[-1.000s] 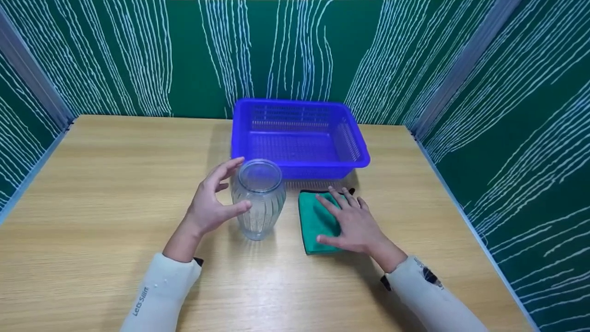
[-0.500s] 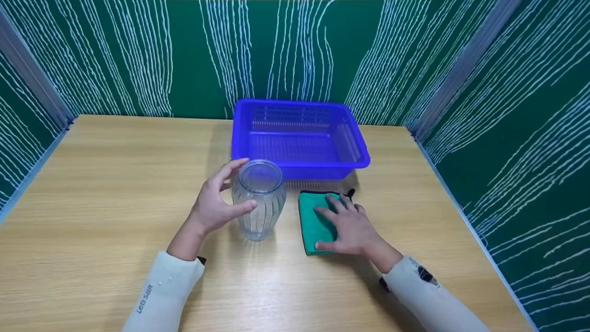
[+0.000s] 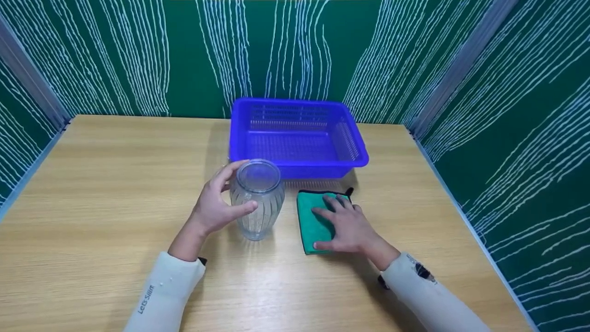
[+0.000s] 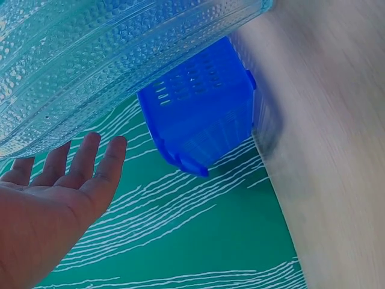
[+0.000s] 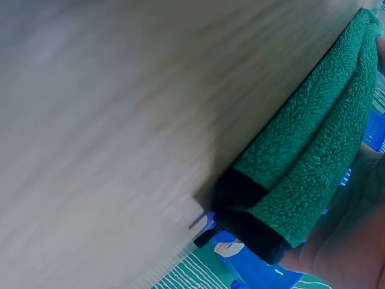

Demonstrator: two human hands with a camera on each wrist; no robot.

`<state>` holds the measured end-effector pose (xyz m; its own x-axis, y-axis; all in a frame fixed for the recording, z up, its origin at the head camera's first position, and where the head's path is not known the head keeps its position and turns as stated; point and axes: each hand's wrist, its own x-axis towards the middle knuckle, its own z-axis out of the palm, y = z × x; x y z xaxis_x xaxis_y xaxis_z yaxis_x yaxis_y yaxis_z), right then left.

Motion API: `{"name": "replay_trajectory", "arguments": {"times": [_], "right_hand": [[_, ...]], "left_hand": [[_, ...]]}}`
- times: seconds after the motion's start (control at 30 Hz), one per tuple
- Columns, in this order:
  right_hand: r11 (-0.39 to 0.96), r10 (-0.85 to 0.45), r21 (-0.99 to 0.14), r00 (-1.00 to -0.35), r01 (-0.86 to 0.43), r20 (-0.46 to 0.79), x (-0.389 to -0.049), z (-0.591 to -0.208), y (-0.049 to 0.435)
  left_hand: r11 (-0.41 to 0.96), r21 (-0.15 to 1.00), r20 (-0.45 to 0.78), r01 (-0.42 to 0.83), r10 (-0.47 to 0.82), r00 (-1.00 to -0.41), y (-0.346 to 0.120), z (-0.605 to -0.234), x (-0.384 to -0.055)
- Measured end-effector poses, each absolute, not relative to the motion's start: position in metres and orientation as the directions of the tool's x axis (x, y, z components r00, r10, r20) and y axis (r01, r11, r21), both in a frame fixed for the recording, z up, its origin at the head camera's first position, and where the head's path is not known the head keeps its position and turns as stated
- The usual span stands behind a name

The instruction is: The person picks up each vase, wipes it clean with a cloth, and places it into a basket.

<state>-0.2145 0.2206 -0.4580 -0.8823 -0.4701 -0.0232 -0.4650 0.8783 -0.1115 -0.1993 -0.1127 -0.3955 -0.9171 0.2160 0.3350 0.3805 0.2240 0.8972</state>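
Note:
A clear ribbed glass vase stands upright on the table. My left hand is cupped at its left side, the thumb in front of the body and the forefinger up at the rim. In the left wrist view the fingers lie fairly straight below the dimpled glass vase. To the right is a folded green cloth with black edging. My right hand rests over its right part, fingers spread. The right wrist view shows the thick fold of the cloth in front of the palm.
A blue plastic basket with slotted walls stands just behind the vase and the cloth. Green walls with white wavy lines enclose the wooden table at the back and sides.
My left hand has shifted slightly right, its thumb further across the vase. My right hand has drawn back a little on the cloth, its fingers bending slightly. Vase and cloth stay in place.

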Motion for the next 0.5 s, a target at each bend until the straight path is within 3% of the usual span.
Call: {"name": "replay_trajectory", "arguments": {"times": [0.5], "right_hand": [[0.871,-0.473,-0.163,-0.881,-0.464,-0.014,-0.2193,-0.4571,0.2187]], "left_hand": [[0.233,0.906,0.312,0.354,0.200,-0.929,-0.1104,-0.3963,-0.1970]]}}
